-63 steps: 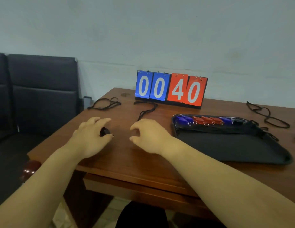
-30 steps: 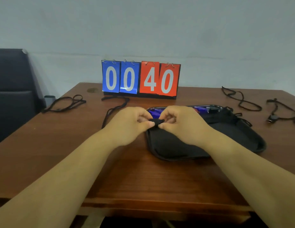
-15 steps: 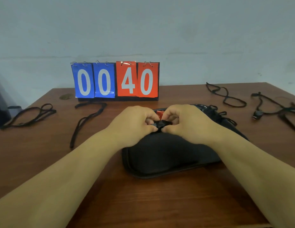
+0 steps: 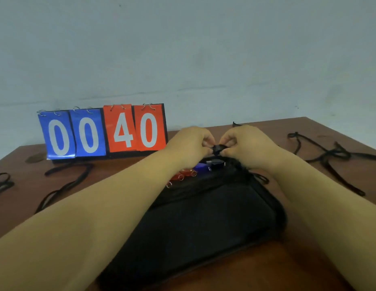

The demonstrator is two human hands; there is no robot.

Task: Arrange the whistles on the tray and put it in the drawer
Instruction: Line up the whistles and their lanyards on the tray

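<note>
A black tray (image 4: 203, 223) lies on the wooden table in front of me. Along its far edge sits a row of whistles: red ones (image 4: 180, 175), a blue one (image 4: 201, 166) and a black one (image 4: 216, 164), partly hidden by my left forearm. My left hand (image 4: 191, 145) and my right hand (image 4: 245, 143) meet above that far edge. Together they pinch a small black whistle (image 4: 218, 148) between their fingertips, just above the row.
A flip scoreboard (image 4: 103, 133) reading 00 40 stands at the back left against the wall. Black lanyards lie loose on the table at the left (image 4: 63, 185) and at the right (image 4: 329, 156). The table's right corner is near the right lanyards.
My left hand picked the black whistle up from the table's left side, and both hands carried it over the tray to its far edge. The view shifted right and closer.
</note>
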